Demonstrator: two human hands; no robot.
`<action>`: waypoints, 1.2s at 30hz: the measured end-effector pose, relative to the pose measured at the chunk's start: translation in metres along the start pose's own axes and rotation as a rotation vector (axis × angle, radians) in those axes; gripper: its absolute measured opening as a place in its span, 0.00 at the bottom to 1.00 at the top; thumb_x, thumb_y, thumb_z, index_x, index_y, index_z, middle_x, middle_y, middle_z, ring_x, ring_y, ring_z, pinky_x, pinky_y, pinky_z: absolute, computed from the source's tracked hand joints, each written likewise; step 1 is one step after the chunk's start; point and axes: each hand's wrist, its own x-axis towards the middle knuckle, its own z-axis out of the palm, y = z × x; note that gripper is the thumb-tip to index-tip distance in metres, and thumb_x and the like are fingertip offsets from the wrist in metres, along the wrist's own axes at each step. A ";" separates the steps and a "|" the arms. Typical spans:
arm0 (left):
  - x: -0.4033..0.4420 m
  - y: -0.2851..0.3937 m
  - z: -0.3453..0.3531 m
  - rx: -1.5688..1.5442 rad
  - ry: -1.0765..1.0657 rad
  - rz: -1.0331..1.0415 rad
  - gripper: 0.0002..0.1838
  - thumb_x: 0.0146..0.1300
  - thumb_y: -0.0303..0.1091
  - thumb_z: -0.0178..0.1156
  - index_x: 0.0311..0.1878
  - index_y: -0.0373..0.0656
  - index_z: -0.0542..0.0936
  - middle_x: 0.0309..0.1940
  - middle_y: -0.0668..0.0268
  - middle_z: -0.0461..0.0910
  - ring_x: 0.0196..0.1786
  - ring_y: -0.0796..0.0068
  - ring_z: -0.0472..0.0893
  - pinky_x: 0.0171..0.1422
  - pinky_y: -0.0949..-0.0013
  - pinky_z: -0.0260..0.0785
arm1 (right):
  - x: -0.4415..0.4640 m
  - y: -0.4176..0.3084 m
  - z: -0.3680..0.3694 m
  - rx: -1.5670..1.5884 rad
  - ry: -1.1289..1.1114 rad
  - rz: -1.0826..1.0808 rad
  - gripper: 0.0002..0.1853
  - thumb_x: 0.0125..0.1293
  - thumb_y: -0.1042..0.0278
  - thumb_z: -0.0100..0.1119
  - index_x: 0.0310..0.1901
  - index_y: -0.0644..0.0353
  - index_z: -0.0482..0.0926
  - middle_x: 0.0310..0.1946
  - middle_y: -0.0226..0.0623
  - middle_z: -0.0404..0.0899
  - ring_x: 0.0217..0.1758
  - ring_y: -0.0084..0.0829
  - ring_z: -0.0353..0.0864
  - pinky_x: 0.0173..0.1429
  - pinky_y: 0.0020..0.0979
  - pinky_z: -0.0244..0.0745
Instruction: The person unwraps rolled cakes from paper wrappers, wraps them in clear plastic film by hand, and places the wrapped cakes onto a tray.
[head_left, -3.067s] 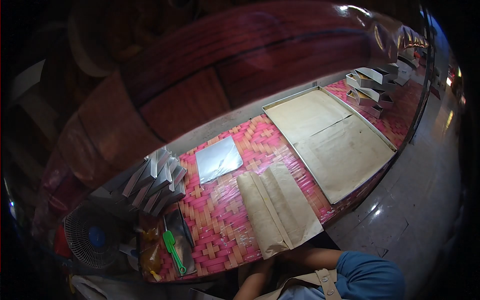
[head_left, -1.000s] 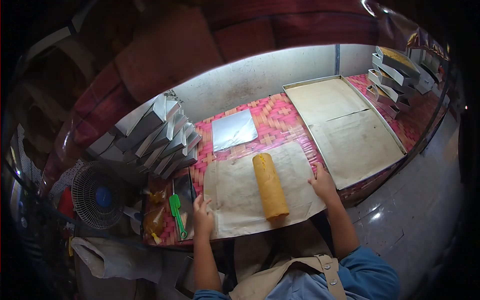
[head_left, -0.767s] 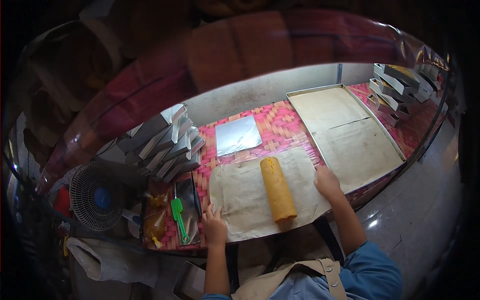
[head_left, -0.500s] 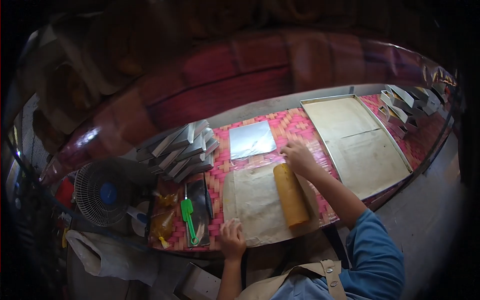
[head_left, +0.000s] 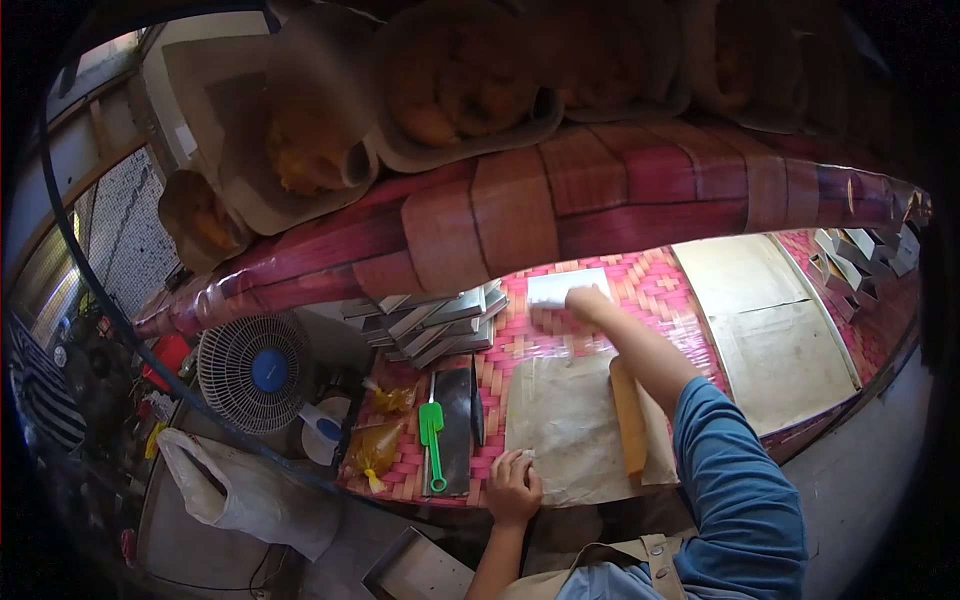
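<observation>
My right hand is at the near right corner of the silver sheet, its fingers blurred and partly hidden. At the left front corner of the brown paper rests my left hand, fingers loosely curled and apart, holding nothing. A yellow-brown roll lies on the right part of that paper, beneath my right forearm, with the paper's right side raised beside it.
A large paper-lined tray stands at the right. Stacked metal tins are at the left, near a green spatula, filled plastic bags and a fan. An upper shelf holding wrapped food crosses overhead.
My right hand has moved from the roll's far end to the silver sheet. My left hand stays by the paper's left corner. The view has shifted, showing more of the upper shelf.
</observation>
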 end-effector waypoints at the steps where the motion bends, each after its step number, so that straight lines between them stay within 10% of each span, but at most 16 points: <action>1: 0.001 0.001 0.000 0.000 -0.001 0.006 0.09 0.47 0.30 0.55 0.34 0.44 0.78 0.43 0.62 0.75 0.52 0.59 0.71 0.58 0.59 0.61 | 0.010 0.011 -0.005 0.104 0.121 -0.008 0.11 0.47 0.68 0.56 0.33 0.58 0.82 0.32 0.44 0.80 0.36 0.44 0.79 0.42 0.39 0.72; 5: 0.000 0.002 -0.001 0.002 0.013 0.017 0.10 0.47 0.30 0.55 0.35 0.44 0.78 0.43 0.62 0.75 0.52 0.59 0.71 0.58 0.58 0.62 | 0.006 0.005 -0.081 0.527 0.510 -0.084 0.06 0.49 0.74 0.55 0.29 0.60 0.81 0.30 0.47 0.79 0.35 0.43 0.79 0.42 0.36 0.73; 11: 0.001 -0.011 0.004 0.002 -0.009 0.018 0.15 0.53 0.35 0.57 0.45 0.44 0.75 0.48 0.62 0.73 0.56 0.60 0.68 0.64 0.59 0.56 | -0.092 -0.067 -0.186 0.857 0.311 -0.080 0.06 0.55 0.71 0.59 0.34 0.60 0.81 0.30 0.33 0.81 0.35 0.23 0.78 0.41 0.26 0.72; 13: 0.011 -0.008 0.005 -1.061 0.155 -0.358 0.20 0.59 0.37 0.55 0.53 0.42 0.68 0.52 0.61 0.69 0.58 0.62 0.67 0.67 0.59 0.51 | -0.139 -0.090 -0.197 1.036 0.275 -0.091 0.08 0.57 0.69 0.59 0.37 0.61 0.80 0.33 0.33 0.81 0.35 0.21 0.78 0.42 0.24 0.72; 16: 0.029 0.034 -0.043 -1.771 0.074 -0.489 0.23 0.61 0.33 0.55 0.58 0.39 0.62 0.54 0.61 0.67 0.57 0.66 0.68 0.65 0.61 0.55 | -0.187 -0.100 -0.181 1.249 0.174 -0.093 0.07 0.59 0.74 0.56 0.39 0.64 0.78 0.35 0.31 0.79 0.38 0.19 0.76 0.44 0.21 0.71; 25: 0.016 0.058 -0.096 -1.268 0.291 -0.454 0.16 0.54 0.22 0.59 0.46 0.38 0.70 0.38 0.67 0.75 0.39 0.80 0.73 0.44 0.75 0.65 | -0.276 -0.109 -0.126 0.965 0.239 -0.101 0.31 0.49 0.68 0.68 0.54 0.60 0.62 0.45 0.34 0.71 0.35 0.19 0.71 0.40 0.23 0.69; 31: 0.000 0.046 -0.119 -1.020 0.389 -0.479 0.12 0.57 0.27 0.60 0.43 0.39 0.71 0.34 0.69 0.74 0.32 0.83 0.72 0.31 0.80 0.65 | -0.290 -0.095 -0.114 1.361 0.261 0.061 0.07 0.59 0.75 0.57 0.38 0.65 0.73 0.30 0.31 0.77 0.28 0.18 0.75 0.34 0.21 0.72; 36: -0.005 0.042 -0.121 -0.945 0.380 -0.487 0.12 0.58 0.32 0.60 0.43 0.40 0.70 0.32 0.69 0.73 0.30 0.84 0.71 0.30 0.80 0.64 | -0.297 -0.091 -0.111 1.533 0.181 0.157 0.04 0.59 0.74 0.58 0.35 0.64 0.75 0.27 0.30 0.77 0.27 0.16 0.75 0.31 0.19 0.70</action>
